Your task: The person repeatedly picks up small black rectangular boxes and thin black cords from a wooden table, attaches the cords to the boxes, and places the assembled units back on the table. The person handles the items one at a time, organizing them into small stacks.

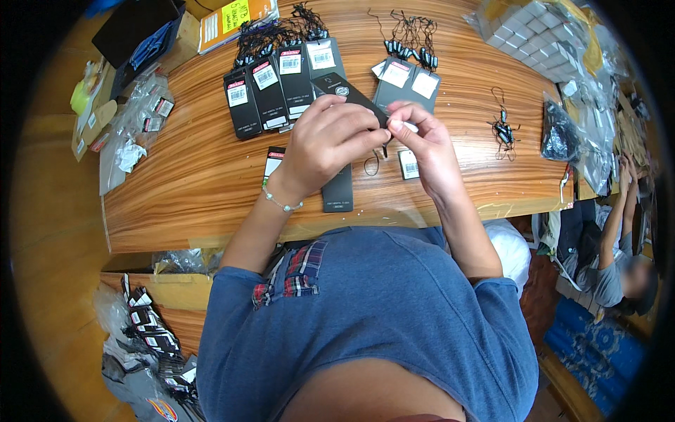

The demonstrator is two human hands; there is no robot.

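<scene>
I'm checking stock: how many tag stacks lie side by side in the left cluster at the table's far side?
4: leftmost stack, second stack, third stack, and rightmost stack, partly hidden by the held tag. Others may be hidden underneath.

Orange book (228, 38) bearing 1 yellow note (235, 14) at far left of tabletop (471, 84), crumpled tissue (129, 155) on clear plastic (112, 174), 1 co-worker (610, 280) at right

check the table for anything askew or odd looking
Two things: a crumpled white scrap sits among the plastic packets on the left, looking like litter, and a tangle of black cords lies loose on the right, unlike the neatly grouped tags. No damage is evident.
</scene>
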